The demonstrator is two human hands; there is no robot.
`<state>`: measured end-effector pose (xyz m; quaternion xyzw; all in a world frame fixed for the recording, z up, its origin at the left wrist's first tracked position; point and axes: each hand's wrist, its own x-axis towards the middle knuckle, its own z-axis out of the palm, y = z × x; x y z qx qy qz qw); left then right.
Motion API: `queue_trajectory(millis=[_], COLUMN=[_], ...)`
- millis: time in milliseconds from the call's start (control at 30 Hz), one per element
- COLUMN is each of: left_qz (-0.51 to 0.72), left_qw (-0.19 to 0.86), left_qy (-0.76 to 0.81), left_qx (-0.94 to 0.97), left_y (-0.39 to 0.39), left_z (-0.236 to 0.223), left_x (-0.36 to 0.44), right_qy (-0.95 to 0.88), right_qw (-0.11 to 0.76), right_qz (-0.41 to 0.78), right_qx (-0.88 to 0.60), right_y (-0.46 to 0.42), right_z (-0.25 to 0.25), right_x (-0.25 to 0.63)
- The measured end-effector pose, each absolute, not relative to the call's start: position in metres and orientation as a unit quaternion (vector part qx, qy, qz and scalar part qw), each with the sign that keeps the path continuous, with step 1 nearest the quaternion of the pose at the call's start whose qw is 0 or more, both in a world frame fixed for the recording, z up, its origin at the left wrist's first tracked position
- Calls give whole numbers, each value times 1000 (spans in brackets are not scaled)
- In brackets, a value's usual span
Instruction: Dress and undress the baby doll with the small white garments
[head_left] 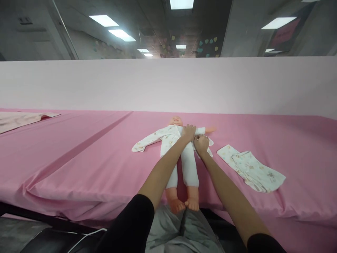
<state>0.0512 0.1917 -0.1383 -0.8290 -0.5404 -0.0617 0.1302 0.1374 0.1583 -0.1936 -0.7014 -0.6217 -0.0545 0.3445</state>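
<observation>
Across the pink-sheeted counter (79, 165), I can see one soft vinyl baby doll (176, 121) lying on its back, its head pointing away from me and its two bare feet toward the near edge. It wears one white long-sleeved printed garment (167, 138) that covers its legs down to the ankles. Both grips are on it. The left grip (189, 132) lies open, its fingers spread flat across the doll's chest, and the right grip (201, 145) is curled closed just beside it, apparently pinching the garment's edge, though I cannot tell how much cloth it holds. To the right of the doll, near but not touching it, lies one folded white printed cloth (252, 170). One pale pink cloth (21, 119) sits at the far left of the counter. Behind everything rises one pale pink partition (168, 84), with colored paper hearts (207, 45) visible beyond it under roughly eight ceiling lights (104, 20).
</observation>
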Motion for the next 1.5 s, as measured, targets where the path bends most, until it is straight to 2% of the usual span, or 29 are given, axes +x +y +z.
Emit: queue_trajectory(millis=[167, 300, 400, 567, 900, 1267, 1500], left_qz=[-110, -133, -138, -137, -186, -157, -156], left_qw=[125, 122, 101, 49, 67, 60, 66], left_qy=[-523, -528, -514, -478, -465, -465, -460], left_qx=[-836, -830, -840, -866, -863, -869, -872], left_y=[188, 187, 186, 181, 181, 180, 180], left_z=[-134, -131, -129, -126, -129, -129, -129], left_x=[40, 35, 34, 31, 32, 33, 34], right_qy=[-613, -640, -666, -668, -578, -554, -672], right_qw=[349, 409, 409, 360, 368, 216, 220], right_qz=[86, 136, 127, 81, 58, 29, 57], right_qx=[-704, -636, -611, -646, -726, -803, -704], right_y=[168, 175, 176, 175, 164, 175, 173], right_z=[-198, -204, -208, -208, -195, -201, -198], right_x=[144, 145, 144, 145, 149, 201, 190])
